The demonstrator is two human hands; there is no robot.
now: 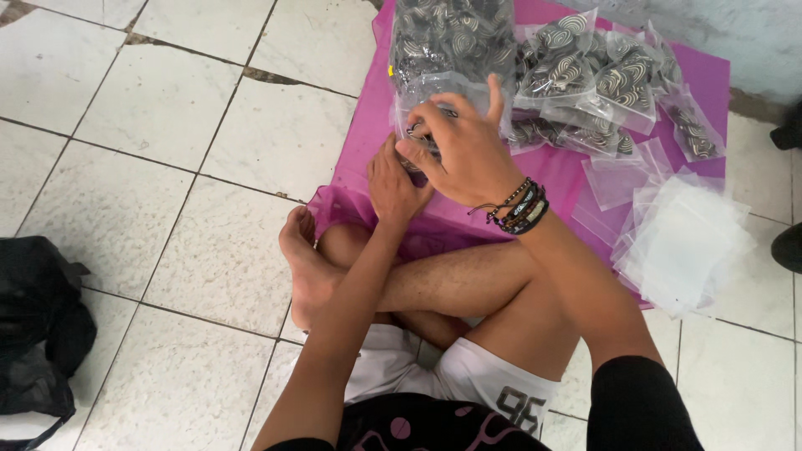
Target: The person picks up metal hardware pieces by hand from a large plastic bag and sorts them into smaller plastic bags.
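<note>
Head view: both hands work a small clear bag over a pink sheet on the tiled floor.

Right hand (464, 150) curls over the bag (434, 96), fingers closed on its top; left hand (394, 185) sits just beneath, seemingly pinching the bag's lower edge, though the right hand hides most of it. Filled bags (585, 75) of striped pieces lie behind, empty bags (681, 242) to the right, a black bag (38, 326) at far left.
</note>
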